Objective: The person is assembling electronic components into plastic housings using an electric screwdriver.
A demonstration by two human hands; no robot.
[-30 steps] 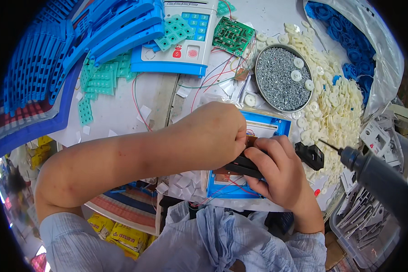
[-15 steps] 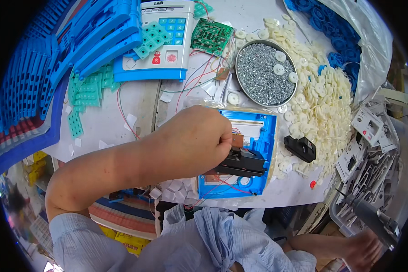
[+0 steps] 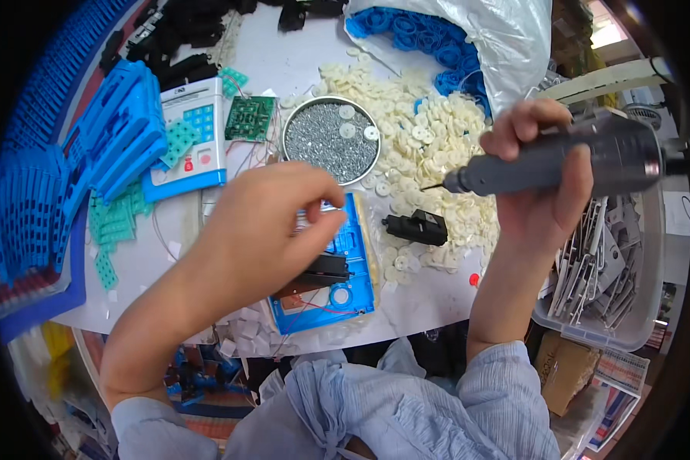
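Blue casing lay near the worktop's front edge, a black module inside it. The right hand, beyond the worktop's front right corner half a second earlier, now gripped a raised electric screwdriver, bringing the tool into play; the left hand hovered half-curled over the casing, its contents, if any, unclear.

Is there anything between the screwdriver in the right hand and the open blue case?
Yes: a loose black part and some cream discs lie on the table between the screwdriver and the blue case. The left hand is over the case, hiding part of it. Whether the screwdriver would clear them is unclear.
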